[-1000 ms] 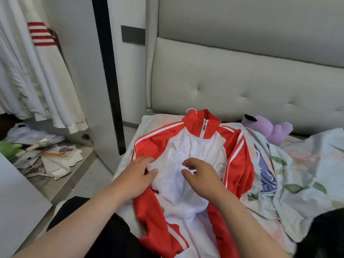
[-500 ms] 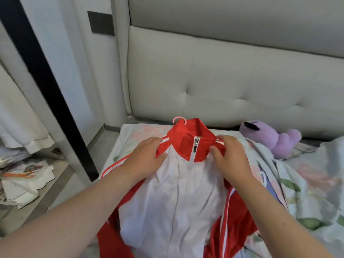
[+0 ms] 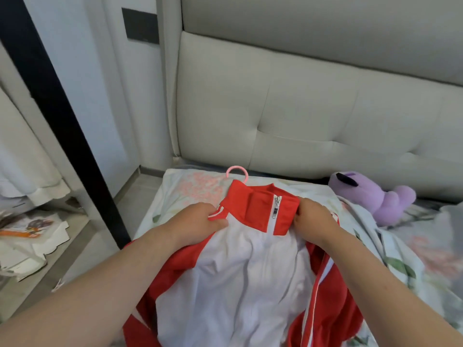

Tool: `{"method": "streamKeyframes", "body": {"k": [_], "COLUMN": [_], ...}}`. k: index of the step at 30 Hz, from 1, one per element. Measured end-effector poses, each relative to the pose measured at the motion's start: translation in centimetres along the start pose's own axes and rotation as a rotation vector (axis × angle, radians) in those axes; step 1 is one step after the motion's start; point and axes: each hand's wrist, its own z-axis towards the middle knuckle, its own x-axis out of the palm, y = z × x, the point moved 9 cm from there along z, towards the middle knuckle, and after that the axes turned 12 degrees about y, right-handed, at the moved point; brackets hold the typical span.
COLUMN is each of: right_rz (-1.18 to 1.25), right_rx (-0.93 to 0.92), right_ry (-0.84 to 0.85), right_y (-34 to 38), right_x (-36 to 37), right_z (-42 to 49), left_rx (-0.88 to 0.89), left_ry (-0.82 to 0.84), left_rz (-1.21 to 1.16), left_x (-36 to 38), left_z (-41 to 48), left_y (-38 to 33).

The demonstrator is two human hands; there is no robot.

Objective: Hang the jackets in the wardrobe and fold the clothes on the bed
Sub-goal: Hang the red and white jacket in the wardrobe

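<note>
Person: two arms in view, both unclothed.
- left hand (image 3: pixel 198 225): bare, at 7 o'clock from the picture's centre.
- left forearm (image 3: pixel 105 279): bare along all its visible length, reaching the picture's edge at 8 o'clock.
- right hand (image 3: pixel 313 224): bare, at 4 o'clock from centre.
- right forearm (image 3: pixel 380 284): bare likewise, reaching the edge at 5 o'clock.

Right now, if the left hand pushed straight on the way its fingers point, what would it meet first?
The left hand, gripping the jacket at the shoulder, points toward the red collar; that likely comes first, with the right hand beyond.
</note>
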Motion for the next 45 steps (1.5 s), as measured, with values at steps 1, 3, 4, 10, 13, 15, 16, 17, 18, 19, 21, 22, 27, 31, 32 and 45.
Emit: {"method": "streamKeyframes", "body": {"k": [1, 3, 4, 10, 13, 15, 16, 17, 18, 19, 21, 22, 27, 31, 32, 45], "right_rz": [0.032, 0.099, 0.114, 0.159, 0.167, 0.178, 0.184, 0.180, 0.174, 0.178, 0.213, 0.232, 0.331, 0.388, 0.403, 0.486], "right_rx": [-0.016, -0.062, -0.097, -0.397, -0.515, -0.593, -0.646, -0.693, -0.734, -0.766, -0.829, -0.850, -0.905, -0.969, -0.993, -1.291], "right_ry": [-0.008, -0.043, -0.068, -0.187, -0.270, -0.317, -0.328, -0.333, -0.340, -0.346, -0.365, -0.383, -0.511, -0.612, -0.630, -0.584], "right_y": [0.5, 1.9, 2.7, 10.0, 14.5, 17.6, 19.3, 20.9, 22.4, 23.9, 26.8, 28.1, 34.6, 39.4, 40.4, 47.7], "right_x": [-0.5, -2.0, -3.0, -10.4, -14.3, -16.9, -18.1, -19.2, -20.2, -21.3, -23.3, -24.3, -29.4, -32.0, -32.5, -30.4], "right_z": [-0.7, -2.3, -3.3, -10.0, -13.8, -16.3, -17.7, -18.9, -20.1, -21.3, -23.6, -24.7, -29.2, -33.1, -34.1, -38.6], "left_rx": [0.011, 0.020, 0.015, 0.105, 0.199, 0.259, 0.281, 0.304, 0.327, 0.348, 0.384, 0.386, 0.048, -0.003, 0.017, -0.068], "left_ry": [-0.012, -0.098, -0.162, -0.471, -0.589, -0.649, -0.677, -0.705, -0.734, -0.759, -0.814, -0.843, -1.122, -1.271, -1.276, -1.318], "left_rz": [0.025, 0.078, 0.092, 0.074, 0.090, 0.111, 0.131, 0.159, 0.190, 0.220, 0.286, 0.321, 0.453, 0.606, 0.635, 0.574], "left_x": [0.0, -1.2, -2.3, -10.8, -15.2, -17.8, -19.1, -20.5, -21.8, -23.1, -25.3, -26.3, -30.4, -31.4, -31.6, -36.0], "left_z": [-0.8, -2.6, -3.8, -13.7, -19.7, -23.9, -26.0, -28.2, -30.4, -32.6, -37.2, -39.4, -49.3, -56.6, -57.9, -66.7], "left_y": [-0.2, -0.6, -0.8, -3.1, -5.4, -7.1, -7.8, -8.6, -9.3, -10.0, -11.4, -11.9, -11.5, -14.3, -15.3, -12.9]}}
